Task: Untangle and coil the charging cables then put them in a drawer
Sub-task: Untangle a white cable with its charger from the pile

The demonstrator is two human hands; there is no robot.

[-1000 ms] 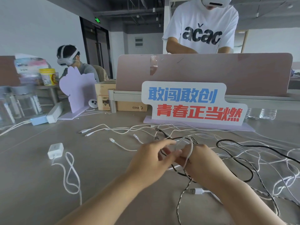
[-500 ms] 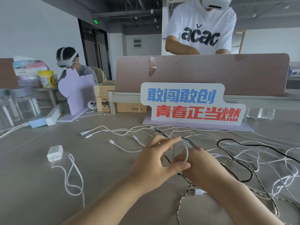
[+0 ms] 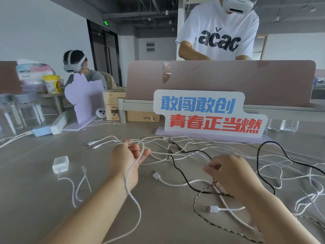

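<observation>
My feed is bright and even, with soft, diffuse light and hazy daylight on the far walls, and the tabletop (image 3: 44,199) reads as flat matte grey. Shadows are faint, only pale smudges beneath my forearms and the loose cables. The centre is crisp, and the lettering on the sign (image 3: 207,113) is sharp. The white cable (image 3: 128,176) held in my left hand (image 3: 126,155) stands out cleanly. The fingers of my right hand (image 3: 228,171), curled on the braided cable (image 3: 194,202), are smeared by motion blur. At the left edge the jars (image 3: 22,111) and the yellow tub (image 3: 52,84) go soft. The wide lens bows the divider (image 3: 219,80) and leans the walls.
</observation>
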